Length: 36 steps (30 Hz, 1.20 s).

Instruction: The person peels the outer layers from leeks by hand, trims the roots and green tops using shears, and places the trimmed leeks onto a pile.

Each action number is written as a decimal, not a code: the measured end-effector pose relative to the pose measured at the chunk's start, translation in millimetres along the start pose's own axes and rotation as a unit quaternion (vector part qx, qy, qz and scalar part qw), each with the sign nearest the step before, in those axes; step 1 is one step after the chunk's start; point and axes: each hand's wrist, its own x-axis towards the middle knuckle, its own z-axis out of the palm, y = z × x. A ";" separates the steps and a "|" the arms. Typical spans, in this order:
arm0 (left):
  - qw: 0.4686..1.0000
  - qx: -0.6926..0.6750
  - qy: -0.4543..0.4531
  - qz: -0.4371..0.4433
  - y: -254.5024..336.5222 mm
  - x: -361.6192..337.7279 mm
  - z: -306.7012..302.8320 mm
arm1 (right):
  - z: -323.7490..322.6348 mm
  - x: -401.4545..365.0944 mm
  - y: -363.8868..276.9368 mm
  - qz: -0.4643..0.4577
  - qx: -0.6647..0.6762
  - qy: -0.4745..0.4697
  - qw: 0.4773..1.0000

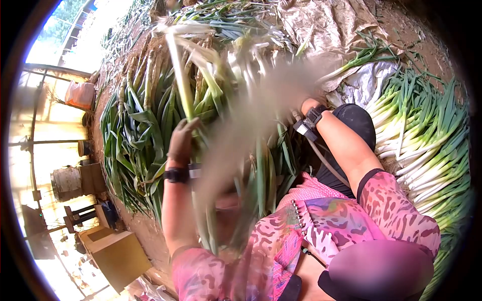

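Observation:
My left hand (181,143), in a dark glove, is closed around the stalk of a long green onion (179,75) with a pale root end pointing up and away. Its leaves hang down past my wrist. A strapped device (176,175) sits on that wrist. My right hand (299,100) is mostly lost in a brownish motion blur, so its fingers do not show. A black strap with a small device (315,115) is on the right wrist, and a thin hose (331,163) runs down beside it.
Untrimmed green onions (133,128) lie heaped beyond my left hand. Cleaned ones with white stems (414,150) are laid in a long row on the right. A crumpled sheet (331,25) covers ground at the top. A cardboard box (118,256) stands at lower left.

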 end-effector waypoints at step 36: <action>0.984 -0.080 -0.156 0.014 81.5 -62.5 60.0 | 27.5 -43.8 -97.5 -0.233 0.384 -0.155 0.880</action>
